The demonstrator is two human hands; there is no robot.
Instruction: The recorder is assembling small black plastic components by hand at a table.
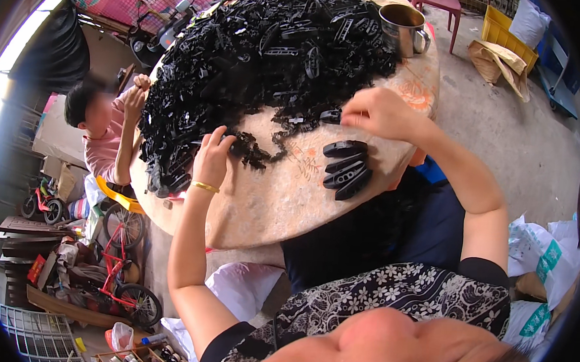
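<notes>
A big heap of black plastic parts (265,51) covers most of a round stone-coloured table (282,200). My left hand (212,157), with a gold bangle at the wrist, rests palm down at the heap's near edge, fingers touching small black pieces (255,153). My right hand (375,111) hovers over the table's right side, fingers pinched on a small black part (331,115). Just below that hand lies a neat row of several long black parts (346,169).
A metal mug (404,26) stands at the table's far right. Another person in a pink top (108,131) sits at the left side. Bicycles (119,263), white sacks (543,262), a yellow crate (509,31) and a red stool (440,0) surround the table.
</notes>
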